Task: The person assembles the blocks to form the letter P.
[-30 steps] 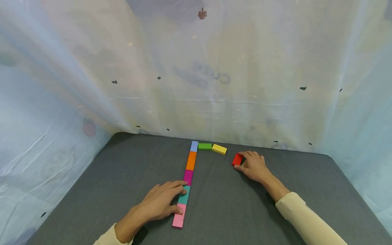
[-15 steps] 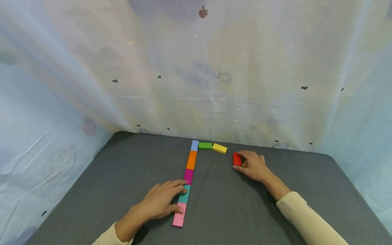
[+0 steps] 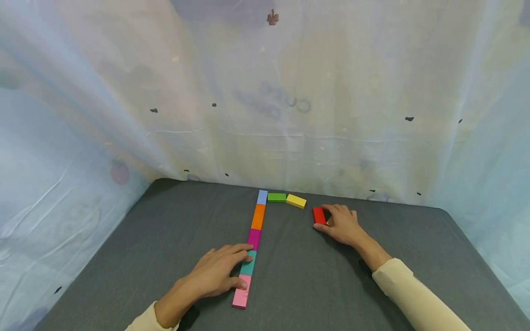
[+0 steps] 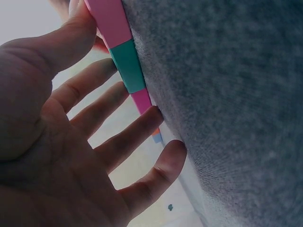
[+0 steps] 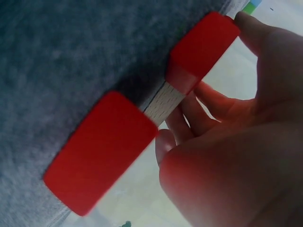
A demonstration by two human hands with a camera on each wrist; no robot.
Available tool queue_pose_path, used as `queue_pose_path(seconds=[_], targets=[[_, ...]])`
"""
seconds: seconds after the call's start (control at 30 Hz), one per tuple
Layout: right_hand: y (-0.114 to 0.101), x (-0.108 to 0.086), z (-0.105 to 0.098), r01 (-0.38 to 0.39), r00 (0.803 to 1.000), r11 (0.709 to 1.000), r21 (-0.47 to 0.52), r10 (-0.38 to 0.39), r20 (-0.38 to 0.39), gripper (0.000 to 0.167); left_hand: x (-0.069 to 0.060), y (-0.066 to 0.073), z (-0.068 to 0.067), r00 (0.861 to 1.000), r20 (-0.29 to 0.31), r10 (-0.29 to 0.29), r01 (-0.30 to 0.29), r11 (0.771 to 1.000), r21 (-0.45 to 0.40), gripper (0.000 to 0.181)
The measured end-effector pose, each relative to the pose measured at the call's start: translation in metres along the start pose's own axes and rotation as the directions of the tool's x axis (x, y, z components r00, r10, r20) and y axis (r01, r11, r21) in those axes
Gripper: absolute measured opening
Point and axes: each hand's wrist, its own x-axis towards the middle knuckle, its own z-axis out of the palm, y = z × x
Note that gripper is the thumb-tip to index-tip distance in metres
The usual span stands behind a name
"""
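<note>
A pale, faintly printed sheet (image 3: 314, 82) hangs behind and beside the table (image 3: 165, 220), which is dark grey. The left hand (image 3: 219, 271) lies over the near part of a straight row of blocks, fingers spread, thumb on the pink block (image 3: 240, 299) and fingertips about the teal block (image 3: 247, 270) and magenta block (image 3: 254, 236); it grips none of them. The right hand (image 3: 343, 225) is narrowed in a pinch, with thumb and forefinger at opposite ends of the red block (image 3: 318, 216), which lies just left of the palm, on the table. Beyond the left hand, the row goes on with the orange block (image 3: 257, 217) and, at its far end, the light blue block (image 3: 262, 197). Right of that sit the green block (image 3: 276, 197) and the slanted yellow block (image 3: 296, 201), near the red one but apart from it. Below the right palm, its wrist view shows a second red piece (image 5: 102, 151) and, between the two reds, a small bare wood piece (image 5: 163, 104); I cannot tell whether these are joined
</note>
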Motion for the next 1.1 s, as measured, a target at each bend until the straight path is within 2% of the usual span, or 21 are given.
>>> queue_pose_path(seconds=[0.23,0.63,1.1], targets=[[-0.0005,0.0011,-0.0004,-0.013,1.0,1.0,-0.026,0.013,-0.001,0.072,0.0,-0.0007,0.0005,1.0,-0.003,0.001,-0.001,1.0,0.001,0.047],[-0.0015,0.0011,-0.0044,-0.021,0.999,0.998,0.056,0.023,-0.038,0.074,0.0011,-0.0007,0.0,1.0,0.005,-0.006,0.006,1.0,0.0,0.046],[-0.0012,0.0025,-0.0037,0.002,0.999,0.996,0.095,0.003,-0.048,0.074,0.0002,0.0,-0.0011,1.0,-0.003,0.004,-0.004,1.0,-0.012,0.046]])
